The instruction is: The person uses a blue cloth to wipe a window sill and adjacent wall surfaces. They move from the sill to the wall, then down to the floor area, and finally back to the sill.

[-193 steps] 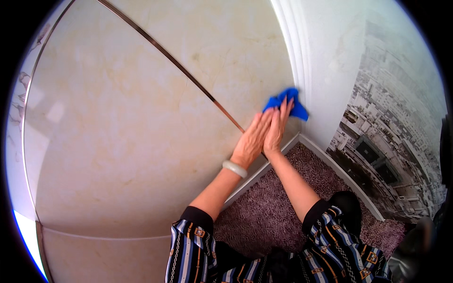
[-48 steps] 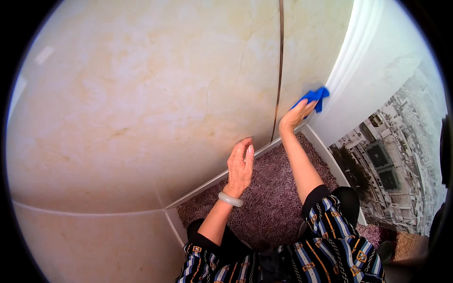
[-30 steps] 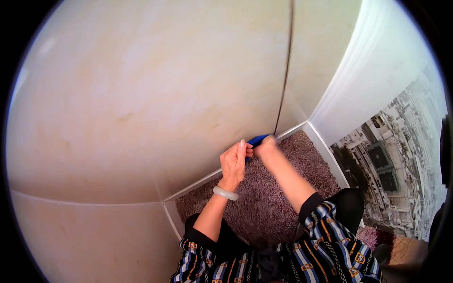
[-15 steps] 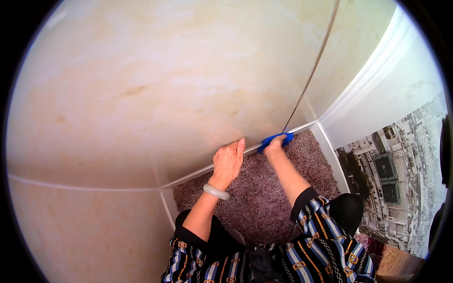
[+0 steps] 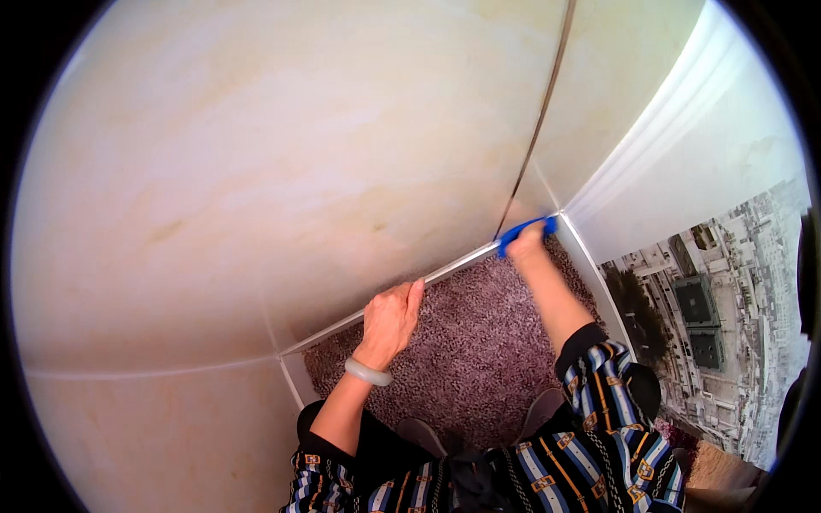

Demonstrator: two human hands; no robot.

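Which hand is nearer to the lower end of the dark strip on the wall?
The right. The right hand, with the blue cloth, is just right of the dark strip's lower end; the left hand is farther off, to its left.

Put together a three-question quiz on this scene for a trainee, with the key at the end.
1. True or false: the right hand is holding the bright blue, soft cloth.
2. Multiple choice: which wrist wears the smooth, whitish, ring-shaped bangle?
A) right
B) left
C) both
3. Short answer: what covers the floor below the hands?

Key:
1. True.
2. B.
3. A shaggy, purple-brown carpet.
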